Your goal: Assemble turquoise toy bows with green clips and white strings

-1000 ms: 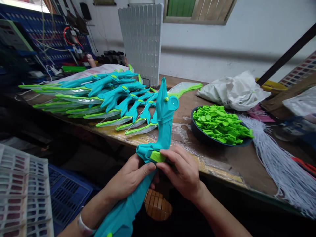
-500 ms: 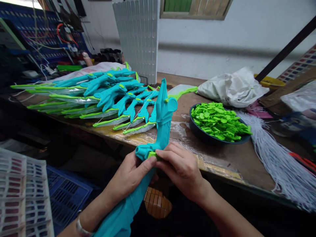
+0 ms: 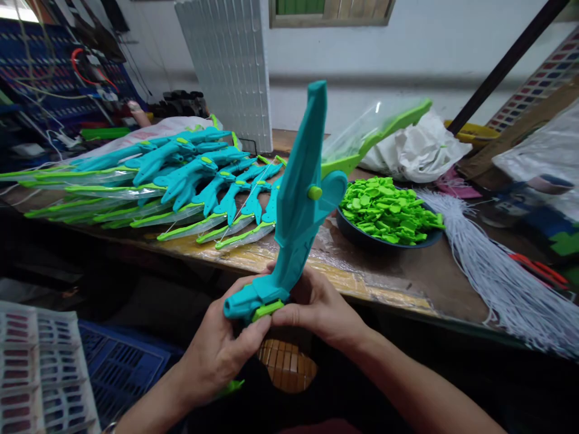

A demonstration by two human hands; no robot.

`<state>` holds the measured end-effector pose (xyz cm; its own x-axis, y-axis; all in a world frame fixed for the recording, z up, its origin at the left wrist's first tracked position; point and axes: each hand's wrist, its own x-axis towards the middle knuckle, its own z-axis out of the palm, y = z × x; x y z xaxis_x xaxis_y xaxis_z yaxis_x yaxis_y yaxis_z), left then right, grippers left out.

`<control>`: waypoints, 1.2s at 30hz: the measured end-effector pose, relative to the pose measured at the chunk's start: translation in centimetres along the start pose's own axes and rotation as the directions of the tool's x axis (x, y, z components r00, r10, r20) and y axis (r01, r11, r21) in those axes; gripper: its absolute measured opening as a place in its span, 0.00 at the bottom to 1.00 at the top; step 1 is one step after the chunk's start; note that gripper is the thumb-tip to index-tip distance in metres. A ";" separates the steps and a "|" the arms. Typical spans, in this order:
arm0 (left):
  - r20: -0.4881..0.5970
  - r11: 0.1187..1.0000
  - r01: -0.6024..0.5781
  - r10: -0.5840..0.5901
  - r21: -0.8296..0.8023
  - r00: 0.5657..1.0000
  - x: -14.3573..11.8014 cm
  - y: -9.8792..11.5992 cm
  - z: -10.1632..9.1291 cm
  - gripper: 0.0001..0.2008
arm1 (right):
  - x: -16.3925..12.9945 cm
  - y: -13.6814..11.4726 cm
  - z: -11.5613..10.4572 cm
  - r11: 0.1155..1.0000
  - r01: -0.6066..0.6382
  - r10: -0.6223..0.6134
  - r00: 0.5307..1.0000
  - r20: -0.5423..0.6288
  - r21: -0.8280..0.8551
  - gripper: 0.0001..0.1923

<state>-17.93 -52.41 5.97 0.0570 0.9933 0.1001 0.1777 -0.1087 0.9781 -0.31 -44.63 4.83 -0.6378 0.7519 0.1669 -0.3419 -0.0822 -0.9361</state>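
A turquoise plastic toy bow [image 3: 296, 223] stands tilted upright in front of me, gripped in both hands. A green limb with a clear plastic sheet sticks out from its upper right side. My left hand [image 3: 226, 343] wraps around the lower end, its thumb against a small green clip [image 3: 266, 310] on the bow. On the other side, my right hand [image 3: 319, 310] closes around the bow's lower part, its thumb tip touching the same clip. Some of the fingers are hidden behind the bow.
Several similar turquoise and green bows [image 3: 208, 172] lie piled on the workbench [image 3: 384, 286]. Right of them are a dark bowl [image 3: 384, 236] of green clips, a white bag [image 3: 402, 154] and a bundle of white cords [image 3: 488, 271]. Plastic crates [image 3: 43, 361] stand at lower left.
The bow has been lifted and turned, so its green limb and clear sheet now show at upper right. My right hand has moved from pinching the clip to gripping the bow.
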 end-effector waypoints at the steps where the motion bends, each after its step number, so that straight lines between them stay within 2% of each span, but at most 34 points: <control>1: -0.007 0.999 -0.012 0.013 0.033 1.000 -0.1 0.0 0.0 0.17 | -0.2 0.2 0.1 0.999 -0.020 0.020 1.000 -0.008 0.032 0.27; 6: -0.055 0.997 -0.022 0.026 0.068 0.998 -0.4 -0.3 0.5 0.09 | -0.7 1.0 0.5 0.984 -0.118 0.119 0.993 -0.002 0.135 0.28; 10: -0.037 0.999 0.037 -0.036 0.014 0.999 -0.3 -0.5 0.6 0.10 | -0.9 2.0 1.4 0.967 -0.158 0.173 0.983 -0.059 0.202 0.28; 12: -0.068 0.998 0.059 -0.060 -0.021 0.996 -0.4 -0.7 0.7 0.10 | -1.1 2.8 1.7 0.991 -0.054 0.075 0.982 -0.172 0.127 0.31; 13: -0.093 0.997 0.065 -0.068 -0.035 0.993 -0.4 -0.8 0.7 0.11 | -1.2 3.1 1.8 0.999 0.031 -0.025 0.969 -0.247 0.019 0.32; 14: -0.115 0.997 0.069 -0.074 -0.046 0.991 -0.5 -0.9 0.8 0.11 | -1.4 3.4 1.7 0.983 0.122 -0.159 0.939 -0.306 -0.138 0.32; 15: -0.132 0.996 0.071 -0.077 -0.053 0.988 -0.6 -1.1 0.9 0.11 | -1.5 3.6 1.6 0.925 0.203 -0.309 0.893 -0.326 -0.320 0.31; 17: -0.151 0.996 0.071 -0.078 -0.054 0.986 -0.7 -1.3 1.1 0.11 | -2.0 3.8 1.2 0.703 0.314 -0.564 0.793 -0.231 -0.638 0.23; 18: -0.160 0.996 0.071 -0.078 -0.048 0.984 -0.8 -1.5 1.2 0.10 | -2.1 3.7 1.0 0.583 0.352 -0.636 0.758 -0.142 -0.732 0.18; 19: -0.169 0.997 0.068 -0.073 -0.039 0.983 -0.8 -1.6 1.3 0.10 | -2.3 3.7 0.9 0.486 0.383 -0.675 0.735 -0.059 -0.786 0.15; 21: -0.191 0.998 0.058 -0.061 -0.021 0.980 -0.8 -1.8 1.4 0.10 | -2.5 3.5 0.8 0.387 0.411 -0.690 0.723 0.036 -0.825 0.11; 28: -0.173 0.999 0.051 -0.049 0.003 0.984 -0.6 -2.0 1.4 0.09 | -2.4 3.2 1.2 0.365 0.442 -0.705 0.706 0.067 -0.820 0.08; 32: -0.152 0.999 0.032 -0.029 0.022 0.988 -0.7 -1.8 1.2 0.08 | -2.2 3.1 1.1 0.326 0.486 -0.722 0.682 0.119 -0.811 0.09; 36: -0.152 0.999 0.014 -0.007 0.047 0.988 -0.5 -1.5 1.3 0.11 | -2.0 3.2 1.1 0.326 0.501 -0.730 0.672 0.124 -0.802 0.11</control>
<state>-16.97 -52.81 4.24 -0.0941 0.9884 0.1196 0.2245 -0.0960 0.9697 -0.85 -47.12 1.86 -0.2649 0.4845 0.8337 0.1224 0.8745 -0.4694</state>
